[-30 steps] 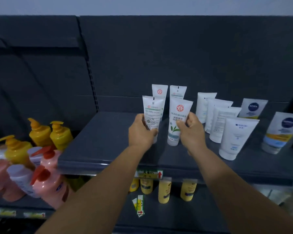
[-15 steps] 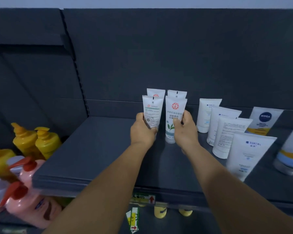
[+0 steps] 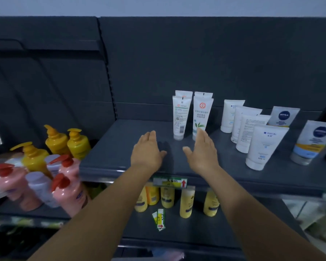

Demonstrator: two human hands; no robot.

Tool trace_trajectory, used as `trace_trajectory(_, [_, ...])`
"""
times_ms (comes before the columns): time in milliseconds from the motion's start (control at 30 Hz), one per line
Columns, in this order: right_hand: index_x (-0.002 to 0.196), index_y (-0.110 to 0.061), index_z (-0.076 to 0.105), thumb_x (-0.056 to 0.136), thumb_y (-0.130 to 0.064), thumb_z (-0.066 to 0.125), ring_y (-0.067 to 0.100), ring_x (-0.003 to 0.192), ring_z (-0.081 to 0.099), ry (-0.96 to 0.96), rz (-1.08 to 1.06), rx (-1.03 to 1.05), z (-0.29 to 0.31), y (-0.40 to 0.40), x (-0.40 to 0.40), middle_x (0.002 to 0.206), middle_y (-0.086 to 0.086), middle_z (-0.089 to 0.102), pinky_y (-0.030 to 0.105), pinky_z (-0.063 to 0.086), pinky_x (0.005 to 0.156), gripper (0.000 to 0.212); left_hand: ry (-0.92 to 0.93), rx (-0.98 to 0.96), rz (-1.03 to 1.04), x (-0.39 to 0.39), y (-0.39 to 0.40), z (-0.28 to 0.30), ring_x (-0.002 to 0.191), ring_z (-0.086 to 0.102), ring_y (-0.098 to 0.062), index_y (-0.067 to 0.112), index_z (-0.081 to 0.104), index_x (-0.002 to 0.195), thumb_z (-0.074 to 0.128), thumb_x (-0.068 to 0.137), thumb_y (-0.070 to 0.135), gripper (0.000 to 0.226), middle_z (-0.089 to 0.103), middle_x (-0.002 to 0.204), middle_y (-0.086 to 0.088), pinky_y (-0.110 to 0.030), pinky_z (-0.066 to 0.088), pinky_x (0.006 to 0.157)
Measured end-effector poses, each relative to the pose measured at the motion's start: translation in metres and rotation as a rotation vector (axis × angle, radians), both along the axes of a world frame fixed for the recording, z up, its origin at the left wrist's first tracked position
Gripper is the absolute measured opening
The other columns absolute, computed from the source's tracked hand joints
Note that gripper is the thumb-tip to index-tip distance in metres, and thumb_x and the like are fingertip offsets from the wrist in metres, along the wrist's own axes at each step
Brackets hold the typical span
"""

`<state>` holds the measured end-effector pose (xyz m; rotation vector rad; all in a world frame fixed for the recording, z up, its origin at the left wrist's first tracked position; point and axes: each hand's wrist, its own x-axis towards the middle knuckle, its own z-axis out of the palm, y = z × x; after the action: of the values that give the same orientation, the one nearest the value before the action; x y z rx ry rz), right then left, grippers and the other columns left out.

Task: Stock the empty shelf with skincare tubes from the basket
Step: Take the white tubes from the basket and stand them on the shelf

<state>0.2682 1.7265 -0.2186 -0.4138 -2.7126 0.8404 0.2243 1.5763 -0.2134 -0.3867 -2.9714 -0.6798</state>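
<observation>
- Dark grey shelving fills our view, and the shelf (image 3: 120, 147) we are stocking sits at chest height with a bare stretch on its left.
- Our two front tubes stand upright on their caps near the shelf's middle: the left tube (image 3: 181, 117) shows its printed back, the right tube (image 3: 201, 117) its red emblem and green leaf. They stand just beside each other, each with a matching tube (image 3: 183, 93) close behind it.
- Our left hand (image 3: 149, 151) hovers over the shelf in front of the left tube, fingers straight and spread, holding nothing and apart from the tube.
- Our right hand (image 3: 201, 149) does the same before the right tube, fingers straight, empty; its fingertips overlap the tube's base in our view, and we cannot tell whether they touch.
- To the right stands a row of white tubes (image 3: 252, 132), then Nivea tubes (image 3: 282, 116) farther right.
- On the lower left shelf sit yellow pump bottles (image 3: 77, 142) and pink pump bottles (image 3: 68, 189).
- Below, small yellow bottles (image 3: 186, 202) stand under a price label (image 3: 169, 182).
</observation>
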Motion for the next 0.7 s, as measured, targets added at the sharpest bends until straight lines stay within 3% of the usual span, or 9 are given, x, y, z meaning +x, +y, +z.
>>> trace_trajectory(167, [0.154,-0.018,-0.001,0.098,-0.034,0.047,0.019,0.149,-0.003,-0.099,0.109,0.134,-0.011,-0.058,0.056,0.162,0.0,-0.002,0.04,0.004,0.12,0.075,0.072,-0.094,-0.02,0.06,-0.056,-0.007,0.148,0.01,-0.022,0.011,0.01,0.152,0.051,0.094,0.041,0.077,0.014,0.16,-0.006,-0.037,0.017,0.119])
trace_trajectory(367, [0.154,-0.017,0.0,0.098,-0.034,0.046,0.018,0.149,-0.003,-0.167,0.196,0.143,-0.044,-0.121,0.111,0.162,-0.001,-0.001,0.039,0.002,0.12,0.074,0.081,-0.104,0.009,0.126,-0.127,-0.036,0.145,0.02,-0.023,0.009,0.02,0.149,0.054,0.092,0.039,0.074,0.024,0.156,-0.008,-0.033,0.019,0.117])
trace_trajectory(700, [0.154,-0.017,0.002,0.097,-0.037,0.047,0.019,0.149,-0.002,-0.329,0.296,0.134,-0.127,-0.184,0.159,0.162,-0.001,-0.001,0.04,0.003,0.119,0.075,-0.109,-0.153,0.088,0.187,-0.196,-0.124,0.144,0.021,-0.025,0.01,0.016,0.151,0.055,0.092,0.04,0.076,0.024,0.156,-0.008,-0.038,0.024,0.116])
